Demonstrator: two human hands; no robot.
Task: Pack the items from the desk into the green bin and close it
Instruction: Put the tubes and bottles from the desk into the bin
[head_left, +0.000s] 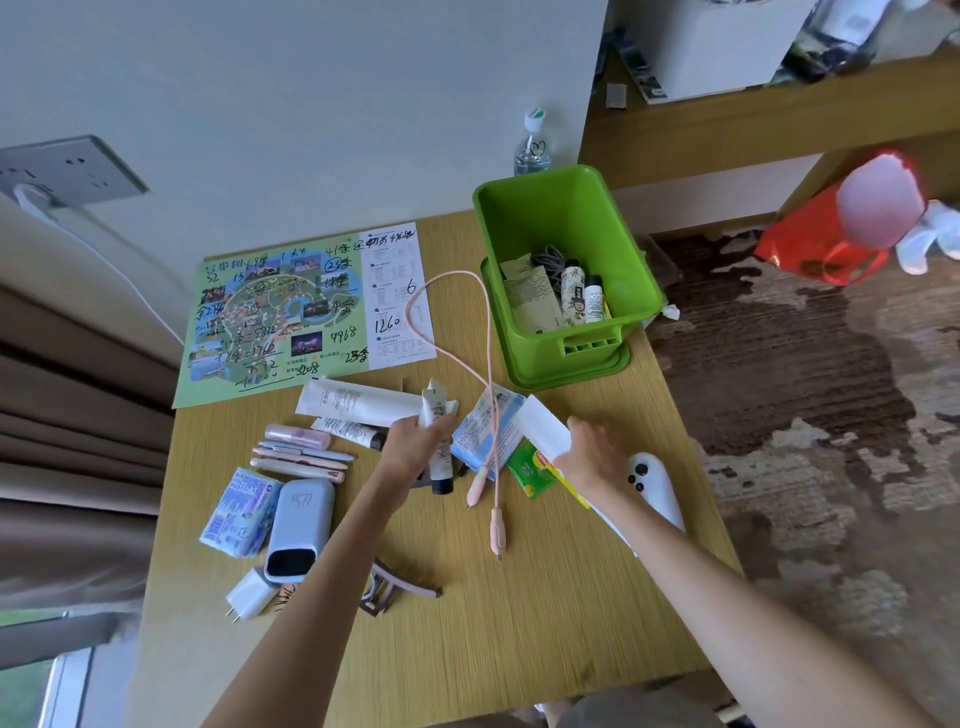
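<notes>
Two bare hands work over a pale, straight-grained wooden desk set against a plain white wall. I see a pleated brown curtain on the left and mottled brown carpet on the right. The glossy green bin, boxy and open-topped, stands at the desk's far right with tubes and sachets inside. The left hand grips a smooth white tube with a black cap. The right hand pinches a flat white packet. A thin pink cable loops beside the bin.
</notes>
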